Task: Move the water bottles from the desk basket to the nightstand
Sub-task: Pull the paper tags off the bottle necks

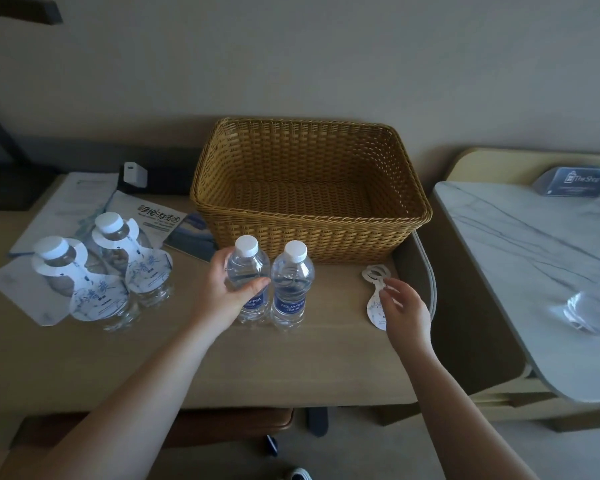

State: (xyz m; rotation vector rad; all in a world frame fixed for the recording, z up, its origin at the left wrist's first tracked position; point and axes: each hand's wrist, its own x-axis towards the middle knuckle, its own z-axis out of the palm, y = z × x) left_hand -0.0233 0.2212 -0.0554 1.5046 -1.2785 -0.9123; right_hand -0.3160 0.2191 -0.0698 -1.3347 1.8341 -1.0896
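While the left hand (226, 292) grips one water bottle (248, 271), the right hand (404, 308) rests with fingers spread.
Both arms extend forward; a second bottle (292, 282) stands touching the first, before the wicker basket (309, 188), near the desk's (291, 368) right edge.

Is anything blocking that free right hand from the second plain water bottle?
Nothing visible does. The right hand hovers open over a white paper neck tag; bare beige desktop separates it from the clear blue-labelled water bottle.
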